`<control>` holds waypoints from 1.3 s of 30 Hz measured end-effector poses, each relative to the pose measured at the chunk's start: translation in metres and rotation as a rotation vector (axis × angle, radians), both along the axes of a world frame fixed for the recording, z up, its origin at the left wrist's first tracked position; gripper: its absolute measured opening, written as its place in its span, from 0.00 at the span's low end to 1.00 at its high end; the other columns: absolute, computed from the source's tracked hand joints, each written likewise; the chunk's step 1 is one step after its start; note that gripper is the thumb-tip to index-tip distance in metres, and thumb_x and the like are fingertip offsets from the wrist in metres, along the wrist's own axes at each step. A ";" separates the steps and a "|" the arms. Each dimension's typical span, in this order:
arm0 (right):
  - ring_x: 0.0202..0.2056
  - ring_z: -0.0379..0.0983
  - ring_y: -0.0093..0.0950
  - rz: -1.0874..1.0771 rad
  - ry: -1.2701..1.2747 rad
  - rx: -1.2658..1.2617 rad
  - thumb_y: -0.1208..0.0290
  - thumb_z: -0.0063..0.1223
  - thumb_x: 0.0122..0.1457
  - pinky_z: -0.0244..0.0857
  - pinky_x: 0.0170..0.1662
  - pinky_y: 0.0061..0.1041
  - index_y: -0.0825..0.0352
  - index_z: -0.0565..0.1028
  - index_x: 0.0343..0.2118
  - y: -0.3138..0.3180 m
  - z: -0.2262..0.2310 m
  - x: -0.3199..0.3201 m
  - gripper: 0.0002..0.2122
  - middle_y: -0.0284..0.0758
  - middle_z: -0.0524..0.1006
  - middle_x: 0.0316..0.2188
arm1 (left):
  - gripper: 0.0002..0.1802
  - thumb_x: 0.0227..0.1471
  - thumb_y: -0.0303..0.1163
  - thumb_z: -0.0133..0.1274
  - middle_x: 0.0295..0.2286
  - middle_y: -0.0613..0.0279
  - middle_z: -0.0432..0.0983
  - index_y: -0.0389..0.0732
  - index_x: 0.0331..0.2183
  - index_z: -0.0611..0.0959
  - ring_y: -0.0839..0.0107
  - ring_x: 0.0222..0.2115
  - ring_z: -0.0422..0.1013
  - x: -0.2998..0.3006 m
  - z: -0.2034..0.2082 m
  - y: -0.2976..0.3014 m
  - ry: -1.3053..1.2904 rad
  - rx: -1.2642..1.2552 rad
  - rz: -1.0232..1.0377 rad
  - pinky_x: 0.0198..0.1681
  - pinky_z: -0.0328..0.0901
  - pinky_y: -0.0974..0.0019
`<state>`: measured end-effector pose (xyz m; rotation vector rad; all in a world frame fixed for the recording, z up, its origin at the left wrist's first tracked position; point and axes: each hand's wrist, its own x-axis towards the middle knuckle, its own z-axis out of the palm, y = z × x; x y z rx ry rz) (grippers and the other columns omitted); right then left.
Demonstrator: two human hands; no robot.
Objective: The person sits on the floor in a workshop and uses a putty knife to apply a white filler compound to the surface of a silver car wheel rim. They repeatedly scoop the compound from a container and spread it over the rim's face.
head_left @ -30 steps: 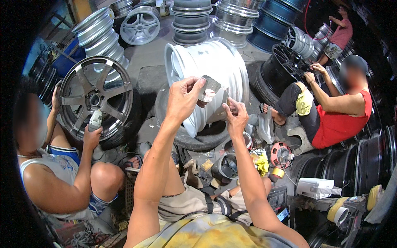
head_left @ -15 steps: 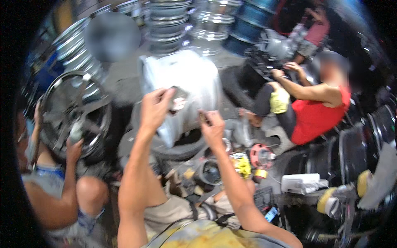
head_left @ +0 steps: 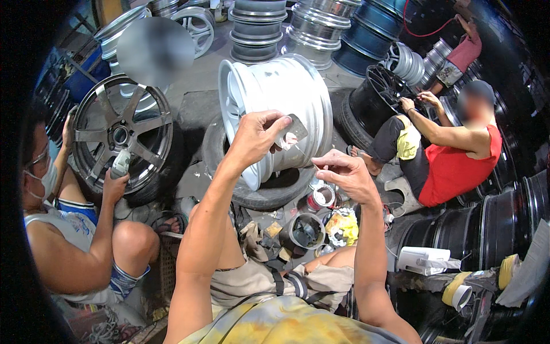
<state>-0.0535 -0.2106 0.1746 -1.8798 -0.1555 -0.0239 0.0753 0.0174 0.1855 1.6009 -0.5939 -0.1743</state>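
The left hand [head_left: 256,131] grips a small grey plate [head_left: 299,127] daubed with pale paste [head_left: 290,139], thumb over its edge, fingers bent beneath. The right hand [head_left: 349,175] pinches a thin piece [head_left: 315,167], too small for me to make out, between thumb and fingertips. Compared with a second ago, that hand sits lower beside the plate, its fingertips aimed leftward instead of up, wrist bent above a steeper forearm [head_left: 369,241]. Just beyond both hands, the silver wheel [head_left: 281,103] lies on its side upon a tyre [head_left: 252,198].

White glare on the silver wheel [head_left: 282,94], blackened fisheye edges
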 end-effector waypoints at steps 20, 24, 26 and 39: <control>0.36 0.71 0.18 0.168 0.125 0.265 0.79 0.62 0.56 0.65 0.41 0.18 0.72 0.81 0.44 -0.002 -0.014 -0.001 0.12 0.31 0.78 0.34 | 0.12 0.61 0.33 0.54 0.20 0.66 0.78 0.33 0.34 0.85 0.82 0.17 0.70 0.002 -0.003 -0.003 -0.061 -0.119 0.083 0.19 0.64 0.74; 0.37 0.72 0.16 -0.137 -0.016 0.406 0.76 0.64 0.57 0.67 0.42 0.16 0.72 0.80 0.46 -0.001 -0.052 0.001 0.14 0.28 0.78 0.34 | 0.14 0.62 0.33 0.54 0.20 0.65 0.79 0.32 0.34 0.84 0.82 0.17 0.70 0.004 0.003 0.000 -0.040 -0.186 0.158 0.19 0.64 0.75; 0.36 0.72 0.16 -0.295 -0.156 0.320 0.78 0.64 0.57 0.67 0.42 0.16 0.73 0.79 0.45 0.006 -0.068 0.011 0.13 0.29 0.77 0.36 | 0.14 0.62 0.34 0.54 0.20 0.65 0.79 0.31 0.34 0.84 0.82 0.18 0.70 0.002 0.006 0.000 -0.045 -0.201 0.182 0.19 0.64 0.74; 0.30 0.74 0.28 -0.639 -0.533 -0.232 0.78 0.65 0.51 0.69 0.36 0.25 0.67 0.81 0.43 0.034 -0.110 0.066 0.14 0.36 0.76 0.31 | 0.16 0.62 0.37 0.54 0.21 0.65 0.77 0.31 0.36 0.84 0.81 0.18 0.70 0.011 0.004 0.018 -0.051 -0.248 0.305 0.19 0.65 0.74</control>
